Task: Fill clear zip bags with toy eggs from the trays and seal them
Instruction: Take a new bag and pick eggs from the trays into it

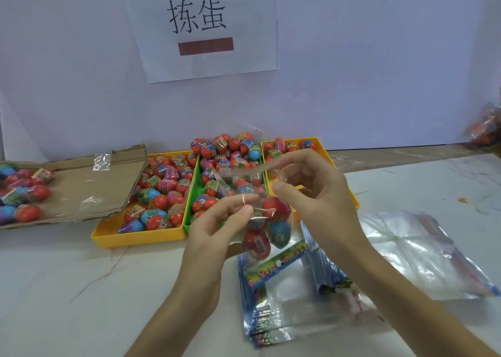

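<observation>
Left hand (pixel 225 221) pinches left edge of clear zip bag (pixel 264 221); right hand (pixel 314 191) pinches its top strip. Bag held above table, near side of trays (pixel 141 237), toy eggs (pixel 257 244) inside. Risk: mouth looks unsealed, so tilt spills eggs; misaligned zip leaves gap.

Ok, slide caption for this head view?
Left hand and right hand hold the top of a clear zip bag holding toy eggs, above spare bags, egg trays behind.
</observation>
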`<action>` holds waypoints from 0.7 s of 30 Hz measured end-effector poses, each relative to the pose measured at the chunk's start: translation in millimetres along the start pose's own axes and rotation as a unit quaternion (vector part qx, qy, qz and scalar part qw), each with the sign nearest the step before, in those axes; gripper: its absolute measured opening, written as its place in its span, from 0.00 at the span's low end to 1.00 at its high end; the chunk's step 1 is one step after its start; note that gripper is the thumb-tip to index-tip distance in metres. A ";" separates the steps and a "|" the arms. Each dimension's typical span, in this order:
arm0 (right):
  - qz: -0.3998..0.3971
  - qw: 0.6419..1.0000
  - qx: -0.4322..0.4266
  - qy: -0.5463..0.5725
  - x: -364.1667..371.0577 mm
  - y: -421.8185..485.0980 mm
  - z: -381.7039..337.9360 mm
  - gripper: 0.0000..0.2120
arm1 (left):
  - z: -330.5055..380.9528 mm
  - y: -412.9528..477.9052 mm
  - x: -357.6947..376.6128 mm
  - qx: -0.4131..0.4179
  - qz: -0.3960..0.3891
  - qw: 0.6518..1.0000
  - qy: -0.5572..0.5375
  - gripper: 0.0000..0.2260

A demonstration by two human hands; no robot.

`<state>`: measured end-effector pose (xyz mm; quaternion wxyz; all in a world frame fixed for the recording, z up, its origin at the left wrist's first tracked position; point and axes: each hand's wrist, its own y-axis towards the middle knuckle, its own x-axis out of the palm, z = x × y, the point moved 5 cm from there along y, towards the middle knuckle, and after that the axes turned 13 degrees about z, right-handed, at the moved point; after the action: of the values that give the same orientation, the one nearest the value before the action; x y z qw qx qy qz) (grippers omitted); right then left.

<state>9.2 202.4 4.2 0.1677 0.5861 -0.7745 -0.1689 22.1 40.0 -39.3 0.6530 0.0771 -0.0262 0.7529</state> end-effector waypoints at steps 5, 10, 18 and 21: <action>0.005 1.000 -0.004 -0.005 -0.6 1.6 2.8 0.13 | 2.0 2.7 -5.3 0.019 0.039 0.999 -0.027 0.14; -0.081 0.993 0.087 -0.022 6.5 1.4 10.9 0.15 | 7.9 1.5 -7.5 0.039 0.064 0.996 -0.045 0.15; -0.086 0.995 0.044 -0.022 8.6 -1.5 5.6 0.08 | 11.7 1.8 -9.9 0.059 0.092 0.994 -0.029 0.14; -0.061 0.997 0.040 -0.002 6.5 -0.4 5.0 0.07 | 7.6 5.4 -16.1 0.049 0.125 0.990 -0.039 0.09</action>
<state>5.6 196.3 0.0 0.1320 0.6378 -0.7441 -0.1489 19.6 22.3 -33.8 0.5480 0.1346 -0.0248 0.8252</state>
